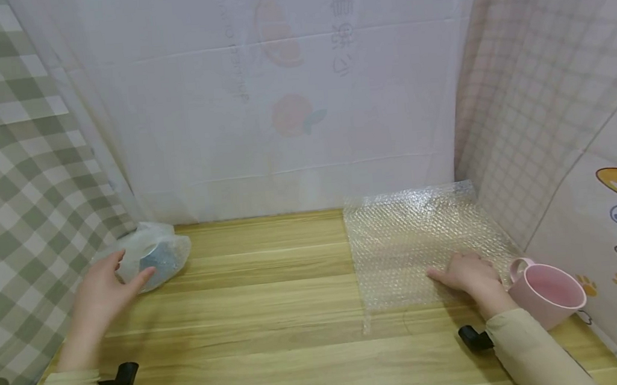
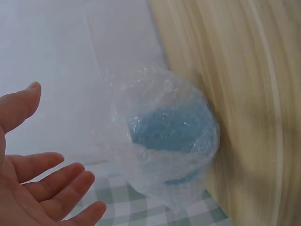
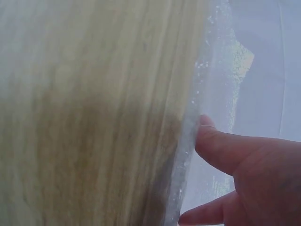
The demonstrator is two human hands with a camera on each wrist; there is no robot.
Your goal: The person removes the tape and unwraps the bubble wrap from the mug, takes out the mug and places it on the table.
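Observation:
At the far left lies a bundle of bubble wrap [image 1: 173,245] around a blue object [image 2: 169,129] whose kind is hard to tell through the film. My left hand [image 1: 101,287] is apart from that bundle, fingers spread with nothing between them. On the right, a clear sheet of bubble wrap [image 1: 400,252] lies on the wooden table. My right hand [image 1: 469,273] rests on this sheet near its front right part. In the right wrist view its thumb [image 3: 221,146] and a finger lie spread along the sheet; the other fingers are hidden.
A pink mug [image 1: 547,294] stands right of my right hand, beside the side wall. White cloth [image 1: 295,157] hangs behind the wooden table [image 1: 276,340]. A green checked cloth [image 1: 30,178] borders the left side. Black wrist mounts [image 1: 119,379] sit by both sleeves.

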